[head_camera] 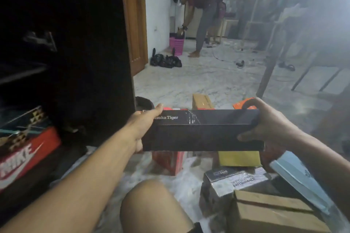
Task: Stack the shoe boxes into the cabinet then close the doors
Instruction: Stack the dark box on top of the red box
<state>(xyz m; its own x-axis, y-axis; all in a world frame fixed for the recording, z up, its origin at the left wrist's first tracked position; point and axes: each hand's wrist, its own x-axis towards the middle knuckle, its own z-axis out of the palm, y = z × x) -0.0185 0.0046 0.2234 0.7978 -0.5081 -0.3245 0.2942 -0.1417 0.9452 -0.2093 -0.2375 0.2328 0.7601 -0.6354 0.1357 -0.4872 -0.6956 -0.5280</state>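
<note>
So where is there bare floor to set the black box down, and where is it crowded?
Bare marble floor lies beyond the brown box, toward the black bags. A smaller patch sits between the knee and the red box. It is crowded at lower right around the cardboard box.

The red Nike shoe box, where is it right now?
In the head view, the red Nike box sits at the far left, low in the dark open cabinet, under a patterned box and left of the left hand.

Pale marble floor [208, 77] here, boxes scattered across it: a red box [168, 162], a yellow box [239, 158], a brown carton [272, 213] up close, black bags [165, 60] and a pink basket [176, 45] farther back.
</note>
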